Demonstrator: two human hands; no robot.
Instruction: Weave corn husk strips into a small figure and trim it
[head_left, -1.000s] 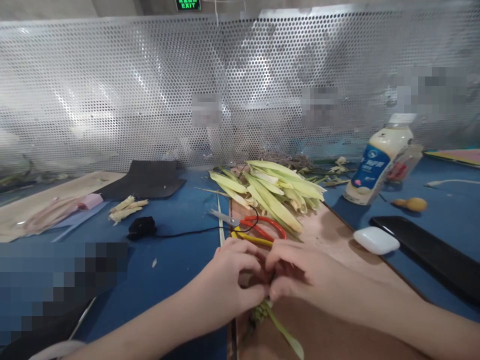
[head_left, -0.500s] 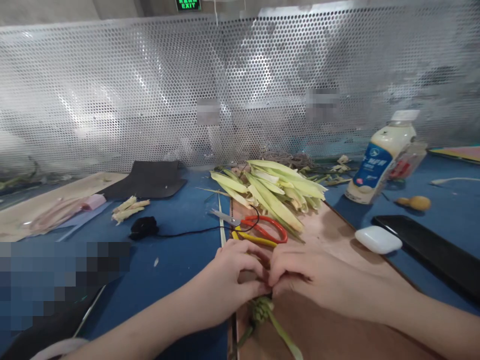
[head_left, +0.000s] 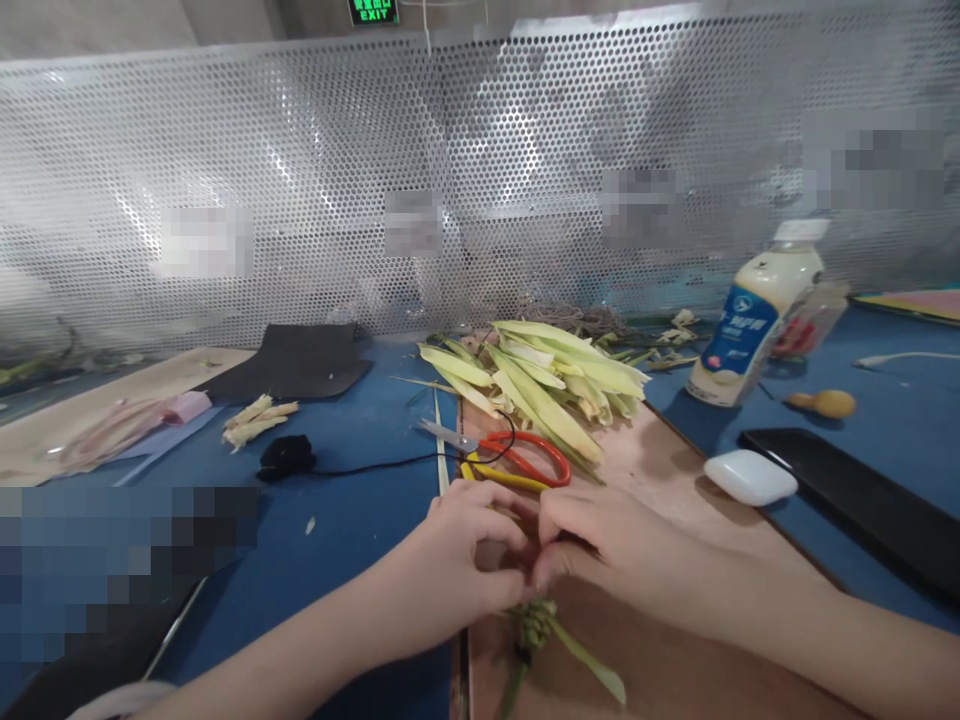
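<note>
My left hand (head_left: 487,545) and my right hand (head_left: 581,540) meet over the wooden board, fingertips pinched together at the top of a small braided piece of green husk (head_left: 535,625). Its braided body pokes out below my fingers, with a dark tie low on it and a loose leaf strip hanging to the right. My fingers hide its upper end. Just beyond my hands lie scissors (head_left: 525,460) with red and yellow handles, a black thread looping over them. Behind these is a pile of pale green corn husks (head_left: 544,375).
A black yarn ball (head_left: 286,457) and torn husk bits (head_left: 259,420) lie to the left. On the right are a white earbud case (head_left: 750,478), a black phone (head_left: 855,510), a small gourd (head_left: 821,403) and a drink bottle (head_left: 754,315). A perforated metal screen (head_left: 300,180) stands behind.
The braided husk piece has swung slightly right, its loose strip now angled further right. My right fingers have shifted a little at the pinch; both hands stay together.
</note>
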